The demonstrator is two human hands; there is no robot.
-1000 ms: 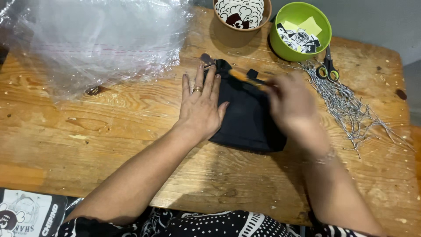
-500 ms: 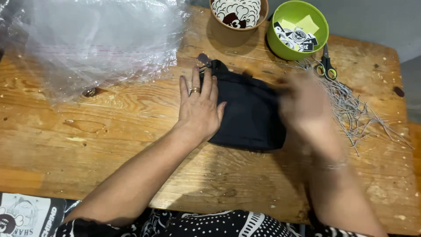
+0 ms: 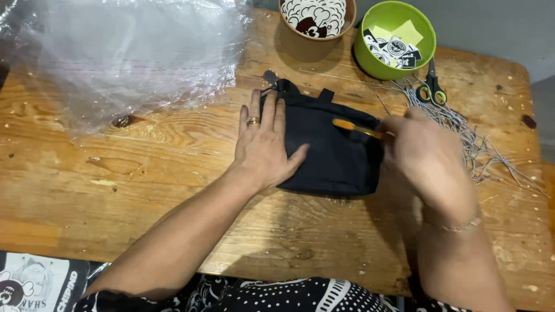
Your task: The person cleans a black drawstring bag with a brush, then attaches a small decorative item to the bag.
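A small black fabric pouch (image 3: pixel 335 144) lies flat on the wooden table (image 3: pixel 144 185), with a zipper pull at its top left corner. My left hand (image 3: pixel 266 144), a ring on one finger, presses flat on the pouch's left side. Over the pouch's right edge, my right hand (image 3: pixel 428 156) grips a thin orange stick-like tool (image 3: pixel 354 127) whose tip lies on the black fabric.
A heap of black-and-white cords (image 3: pixel 462 136) lies at the right, with scissors (image 3: pixel 432 86) beside it. A green bowl (image 3: pixel 425 43) of small labels and a brown bowl (image 3: pixel 300 43) stand at the back. Crumpled clear plastic bags (image 3: pixel 127 52) cover the back left.
My right hand swept right off the pouch's top edge, then came back; the orange tool now lies lower on the pouch's right half. My left hand stayed pressed down.
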